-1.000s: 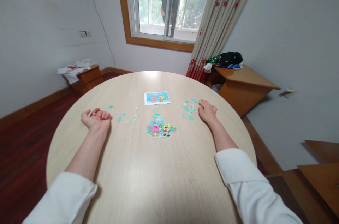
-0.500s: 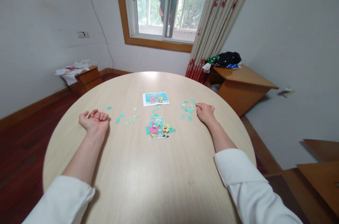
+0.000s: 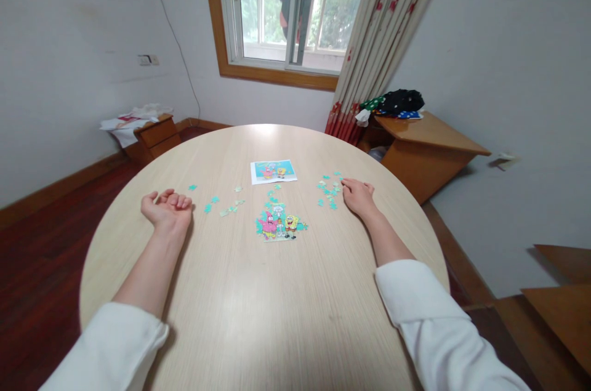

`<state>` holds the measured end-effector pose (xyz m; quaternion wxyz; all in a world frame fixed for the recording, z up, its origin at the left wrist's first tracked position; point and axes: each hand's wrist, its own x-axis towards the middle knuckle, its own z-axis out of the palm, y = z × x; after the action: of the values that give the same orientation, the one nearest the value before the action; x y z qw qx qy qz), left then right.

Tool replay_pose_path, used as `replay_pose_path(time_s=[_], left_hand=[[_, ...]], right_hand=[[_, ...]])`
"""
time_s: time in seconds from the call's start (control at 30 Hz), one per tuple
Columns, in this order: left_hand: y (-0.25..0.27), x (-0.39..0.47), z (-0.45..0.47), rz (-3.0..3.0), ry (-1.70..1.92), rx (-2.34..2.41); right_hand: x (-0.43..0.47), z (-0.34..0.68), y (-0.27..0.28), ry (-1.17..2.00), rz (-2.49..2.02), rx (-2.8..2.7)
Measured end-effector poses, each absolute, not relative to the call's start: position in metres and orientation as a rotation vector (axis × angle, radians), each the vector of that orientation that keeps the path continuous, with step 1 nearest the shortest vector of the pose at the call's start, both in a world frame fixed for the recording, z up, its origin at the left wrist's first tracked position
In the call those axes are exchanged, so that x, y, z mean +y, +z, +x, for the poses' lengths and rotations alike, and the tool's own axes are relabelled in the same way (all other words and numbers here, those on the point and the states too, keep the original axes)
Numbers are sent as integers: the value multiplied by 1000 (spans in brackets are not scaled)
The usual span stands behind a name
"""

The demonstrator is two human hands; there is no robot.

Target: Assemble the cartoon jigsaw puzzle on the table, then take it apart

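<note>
My left hand (image 3: 167, 209) rests palm up on the round table (image 3: 277, 292), fingers loosely curled and apart, with nothing in it. A teal puzzle piece (image 3: 192, 187) lies just past its fingertips. At the right, my right hand (image 3: 357, 195) lies palm down, fingers bent, its fingertips at the edge of a scatter of teal puzzle pieces (image 3: 330, 192). I see nothing held in it, though its underside is hidden. Between the hands sits a partly joined jigsaw puzzle (image 3: 278, 225) with pink, pale and yellow cartoon figures.
Behind the jigsaw lies a printed reference picture (image 3: 273, 172). More loose pieces (image 3: 229, 210) are spread left of centre. Beyond the table stand a window (image 3: 286, 9), a curtain (image 3: 369, 40), a wooden cabinet (image 3: 429, 138) with cloths (image 3: 399, 101), and a small drawer unit (image 3: 159, 132).
The whole view has shifted slightly. Both hands keep the same pose, and the puzzle pieces stay where they were on the table.
</note>
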<state>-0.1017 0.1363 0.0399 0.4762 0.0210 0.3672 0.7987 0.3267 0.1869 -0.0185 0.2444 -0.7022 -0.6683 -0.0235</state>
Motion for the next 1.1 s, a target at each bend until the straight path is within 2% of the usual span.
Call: replay_pose_path(time_s=[0.87,1.0,1.1], left_hand=[[32,141,-108,157,1952,947],[24,142,-97,483,1972,1145],[16,137,-74,1090,1885,1410]], right_hand=[[188,330,-17,-56,-2015,-1762],[190,331,-19,-55,-1996,-1756],[190,331,-19,-64,-1999,-1753]])
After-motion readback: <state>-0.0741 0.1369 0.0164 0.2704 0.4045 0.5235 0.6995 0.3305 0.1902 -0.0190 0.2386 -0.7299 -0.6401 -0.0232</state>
